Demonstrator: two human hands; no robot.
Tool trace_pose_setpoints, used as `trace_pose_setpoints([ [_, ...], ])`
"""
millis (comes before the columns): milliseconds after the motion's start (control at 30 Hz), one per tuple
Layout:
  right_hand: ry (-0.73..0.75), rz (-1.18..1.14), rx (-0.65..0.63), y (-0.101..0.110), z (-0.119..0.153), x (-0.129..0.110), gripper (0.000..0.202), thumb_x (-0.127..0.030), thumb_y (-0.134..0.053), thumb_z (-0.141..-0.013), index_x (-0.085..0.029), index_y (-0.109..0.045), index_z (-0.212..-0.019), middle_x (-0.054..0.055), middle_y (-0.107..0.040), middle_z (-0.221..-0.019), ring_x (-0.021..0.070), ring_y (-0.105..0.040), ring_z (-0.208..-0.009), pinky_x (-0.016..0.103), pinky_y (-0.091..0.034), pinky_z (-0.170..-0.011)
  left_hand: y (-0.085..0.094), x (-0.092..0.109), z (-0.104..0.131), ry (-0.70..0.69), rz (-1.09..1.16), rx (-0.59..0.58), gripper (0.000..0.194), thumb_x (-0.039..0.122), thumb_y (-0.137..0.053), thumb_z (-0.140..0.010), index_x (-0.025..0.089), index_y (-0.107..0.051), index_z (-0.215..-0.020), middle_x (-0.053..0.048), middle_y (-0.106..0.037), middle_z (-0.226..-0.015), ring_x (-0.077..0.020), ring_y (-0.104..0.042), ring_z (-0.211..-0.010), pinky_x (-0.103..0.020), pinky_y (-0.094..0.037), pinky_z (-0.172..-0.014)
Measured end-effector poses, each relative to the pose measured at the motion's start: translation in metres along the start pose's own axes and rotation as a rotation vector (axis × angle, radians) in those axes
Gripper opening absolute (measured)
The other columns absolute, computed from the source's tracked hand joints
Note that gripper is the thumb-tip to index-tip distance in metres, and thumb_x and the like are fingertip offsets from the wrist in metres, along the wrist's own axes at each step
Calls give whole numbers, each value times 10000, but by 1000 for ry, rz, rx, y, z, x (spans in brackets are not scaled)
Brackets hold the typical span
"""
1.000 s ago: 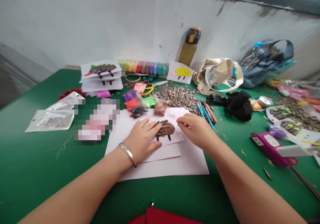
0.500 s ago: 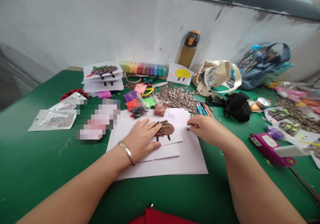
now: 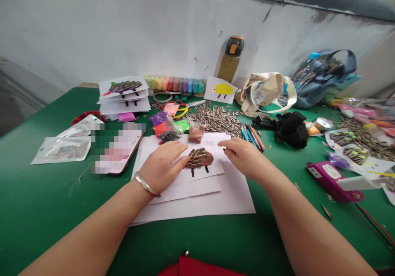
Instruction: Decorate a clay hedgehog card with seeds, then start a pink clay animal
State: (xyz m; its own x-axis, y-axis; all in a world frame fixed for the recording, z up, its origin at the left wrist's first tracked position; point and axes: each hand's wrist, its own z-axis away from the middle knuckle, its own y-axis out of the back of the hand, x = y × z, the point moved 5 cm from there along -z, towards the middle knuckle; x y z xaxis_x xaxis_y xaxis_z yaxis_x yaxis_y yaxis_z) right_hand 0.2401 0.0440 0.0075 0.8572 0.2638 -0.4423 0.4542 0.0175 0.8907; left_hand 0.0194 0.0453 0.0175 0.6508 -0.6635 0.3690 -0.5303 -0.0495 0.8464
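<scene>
A hedgehog picture (image 3: 199, 158) lies on stacked white sheets (image 3: 230, 202), with a brown clay face, a body covered in seeds and two black legs. My left hand (image 3: 165, 163) is at its left edge, fingers apart, thumb beside the seeds, holding nothing. On the right, my right hand (image 3: 242, 156) hovers over the sheets with fingers curled together. A tiny dark bit shows at its fingertips; what it is I cannot make out. Small bags of coloured clay, one of them brown (image 3: 196, 133), lie just behind the sheets.
Sunflower seeds (image 3: 216, 117) are heaped behind the clay bags. Pens (image 3: 254, 136), a black pouch (image 3: 291, 130) and a purple glue gun (image 3: 333, 181) lie to the right. A phone (image 3: 123, 148) and seed packets (image 3: 64, 148) are at left. Bottle (image 3: 230, 62) and bags stand by the wall.
My left hand has shifted left off the seed-covered body, uncovering more of it. My right hand has moved left and slightly up, towards the hedgehog's face.
</scene>
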Motion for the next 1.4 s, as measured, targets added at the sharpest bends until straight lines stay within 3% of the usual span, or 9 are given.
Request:
trace_pose_setpoints([
  [133,41,-358,105,-4,2,-26,185,-165,-518,-843,-229,-684,-890,4,-693,-872,154,-630,-832,270,-461,-765,5,4,2,51,92,102,263,309,-475,-907,166,-659,-1027,-66,-706,-1027,-198,-647,-945,-336,-494,-877],
  [233,39,-607,63,-14,5,-45,157,-197,-532,-856,-228,-676,-908,-12,-701,-813,136,-643,-767,252,-484,-725,0,14,2,50,217,31,224,308,-529,-885,201,-666,-1026,-29,-717,-990,-168,-659,-885,-277,-508,-809],
  [333,85,-632,103,-17,9,-60,135,-186,-557,-845,-226,-673,-900,-3,-693,-849,132,-631,-791,248,-481,-729,-5,23,3,43,291,-23,195,278,-566,-862,206,-671,-1010,-17,-720,-955,-156,-656,-857,-251,-499,-779],
  [567,163,-559,103,-19,10,-63,162,-173,-549,-857,-227,-659,-964,6,-697,-919,126,-629,-835,243,-480,-766,-7,25,4,45,243,-83,220,287,-471,-916,203,-666,-862,5,-681,-764,-136,-615,-711,-234,-446,-663],
  [867,425,-236,153,-13,14,-74,210,-198,-452,-922,-154,-647,-985,90,-659,-907,161,-595,-828,269,-463,-738,-12,23,2,96,260,-203,338,331,-387,-951,186,-586,-718,19,-598,-681,-121,-543,-645,-226,-392,-617],
  [1000,344,-242,151,-10,12,-63,171,-213,-483,-913,-182,-639,-976,45,-653,-876,136,-585,-805,234,-433,-729,-7,22,2,73,270,-179,354,321,-370,-956,185,-590,-714,20,-610,-683,-117,-551,-641,-225,-404,-619],
  [1167,155,-51,156,-9,6,-39,165,-199,-484,-899,-187,-641,-948,38,-644,-850,153,-575,-805,247,-388,-707,0,13,3,70,158,-10,239,271,-439,-927,174,-642,-846,-11,-671,-785,-145,-603,-716,-256,-449,-664],
  [1300,138,159,39,-19,4,-35,185,-202,-462,-903,-185,-646,-893,36,-624,-794,154,-552,-739,255,-339,-656,-2,14,2,-51,97,85,210,233,-453,-919,150,-631,-993,-71,-682,-972,-192,-612,-929,-327,-474,-858],
  [1400,155,261,-3,-25,4,-37,200,-200,-450,-906,-182,-637,-839,31,-612,-755,148,-532,-705,264,-304,-643,-12,16,2,-135,34,21,266,244,-467,-910,130,-595,-1113,-124,-628,-1136,-254,-530,-1126,-436,-399,-1010],
])
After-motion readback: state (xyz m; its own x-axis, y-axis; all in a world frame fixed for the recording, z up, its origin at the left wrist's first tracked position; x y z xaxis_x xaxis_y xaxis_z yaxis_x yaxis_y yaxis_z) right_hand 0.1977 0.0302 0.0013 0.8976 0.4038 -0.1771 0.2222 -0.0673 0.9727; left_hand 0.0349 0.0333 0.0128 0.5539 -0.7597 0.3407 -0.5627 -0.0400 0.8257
